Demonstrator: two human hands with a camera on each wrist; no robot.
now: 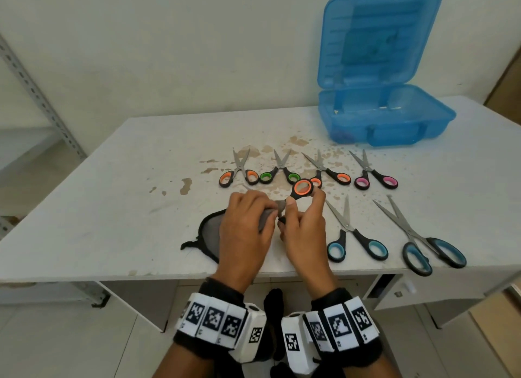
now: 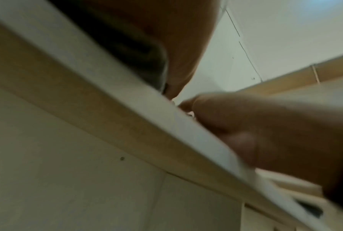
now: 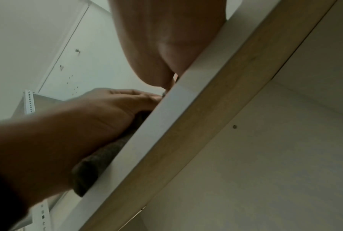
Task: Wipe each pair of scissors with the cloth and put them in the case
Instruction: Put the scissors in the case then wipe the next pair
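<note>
In the head view my right hand [image 1: 303, 222] holds a pair of orange-handled scissors [image 1: 302, 188] by the handle, one ring raised above my fingers. My left hand [image 1: 248, 222] grips the grey cloth [image 1: 211, 231], bunched around the blades, which are hidden. The rest of the cloth lies on the table's near edge. The open blue case [image 1: 383, 118] stands at the back right. Both wrist views look up from under the table edge: the left hand [image 3: 111, 107] lies on the cloth [image 3: 99, 157], and the right hand [image 2: 265, 129] is blurred.
Several more scissors lie on the white stained table [image 1: 112, 208]: orange [image 1: 239, 172], green [image 1: 279, 172], orange [image 1: 329, 172] and pink [image 1: 375, 174] pairs in a far row, two blue pairs [image 1: 352, 236] [image 1: 423, 239] near the right front edge. A metal shelf frame [image 1: 36, 96] stands left.
</note>
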